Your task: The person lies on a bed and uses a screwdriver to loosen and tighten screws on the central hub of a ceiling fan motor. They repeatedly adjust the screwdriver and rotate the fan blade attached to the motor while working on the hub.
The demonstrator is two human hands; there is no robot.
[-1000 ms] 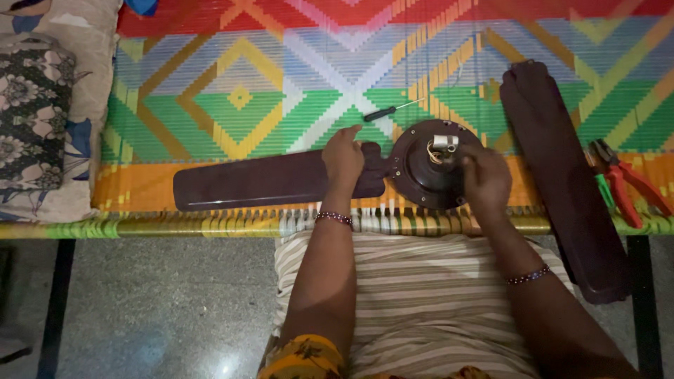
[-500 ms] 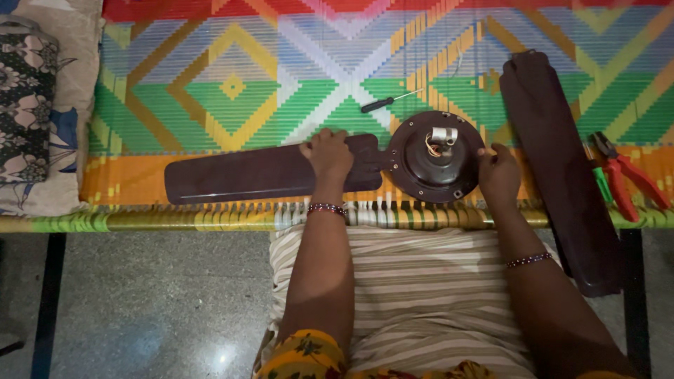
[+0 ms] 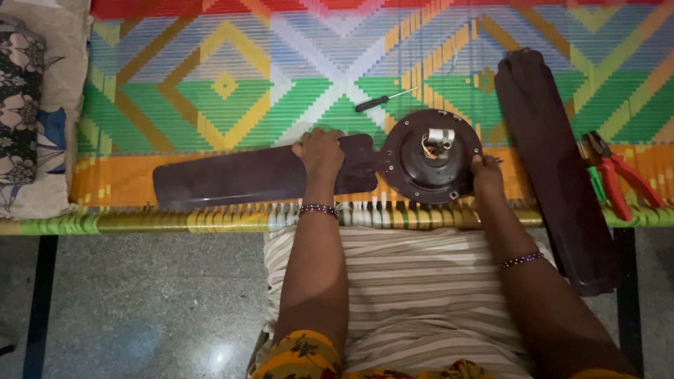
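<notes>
**Two hands on a dismantled ceiling fan, seen from above**

Both forearms reach forward from the striped lap (image 3: 421, 295) over the near edge of the woven cot (image 3: 210, 91), each wrist wearing a beaded bracelet. The left hand (image 3: 320, 151) lies palm down on the attached fan blade (image 3: 239, 175), its fingers (image 3: 330, 133) together and pressed flat on the blade's inner end; they are not curled around anything. The blade stretches away to the left of these fingers and joins the round motor housing (image 3: 421, 165) just to their right. The right hand (image 3: 486, 175) rests against the right rim of the housing, its fingers (image 3: 479, 161) bent onto the edge; whether they pinch the rim or only touch it cannot be told. The housing lies open side up, with a pale central shaft and short wires showing, between the two hands at the cot's near edge.

Right of the right fingers, a loose fan blade (image 3: 554, 168) lies lengthwise and overhangs the cot edge. Farther right sit red-handled pliers (image 3: 621, 179) beside a green-handled tool (image 3: 597, 184). Beyond the housing, well apart from both hands, lies a black-handled screwdriver (image 3: 382, 100). Far left of the left fingers, patterned cushions (image 3: 28, 105) sit at the cot's end.
</notes>
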